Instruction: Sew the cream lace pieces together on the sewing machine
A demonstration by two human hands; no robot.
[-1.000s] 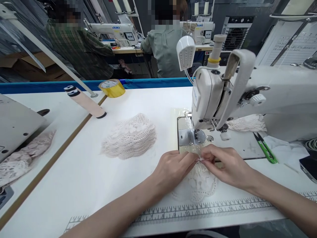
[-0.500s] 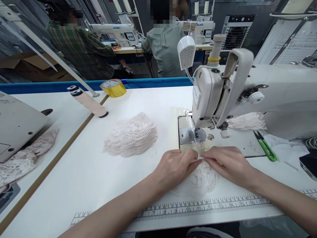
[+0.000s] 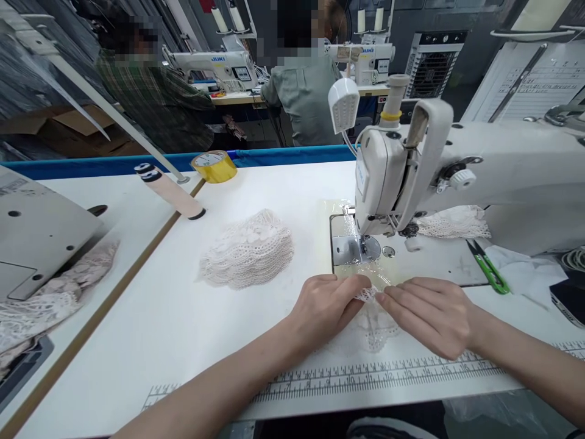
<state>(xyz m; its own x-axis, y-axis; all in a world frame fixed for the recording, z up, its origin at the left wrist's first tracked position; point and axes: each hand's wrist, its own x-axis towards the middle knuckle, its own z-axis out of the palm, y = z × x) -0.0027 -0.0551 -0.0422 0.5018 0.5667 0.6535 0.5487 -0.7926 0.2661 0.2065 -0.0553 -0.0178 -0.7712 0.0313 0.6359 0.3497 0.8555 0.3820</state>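
Note:
A piece of pale lace (image 3: 375, 329) hangs between my hands, just in front of the sewing machine's needle plate (image 3: 347, 250). My left hand (image 3: 324, 305) pinches its upper edge between thumb and fingers. From the other side my right hand (image 3: 432, 314) grips the same edge with thumb and forefinger, its other fingers held together. The lower scalloped part lies over the table near the printed ruler (image 3: 347, 381). Above and beyond my hands stands the white sewing machine (image 3: 388, 177), its presser foot (image 3: 364, 244) a short way past my fingertips.
A stack of lace pieces (image 3: 249, 250) lies left of the machine. Green thread snips (image 3: 489, 268) rest at the right. A thread cone (image 3: 171, 192) and yellow tape roll (image 3: 214, 166) are at the back left. Two people sit at machines beyond the blue edge (image 3: 292, 153).
My right hand has turned, its back and fingers flatter and more spread to the right. A strip of the lace edge now shows between my fingertips. The camera view has shifted slightly.

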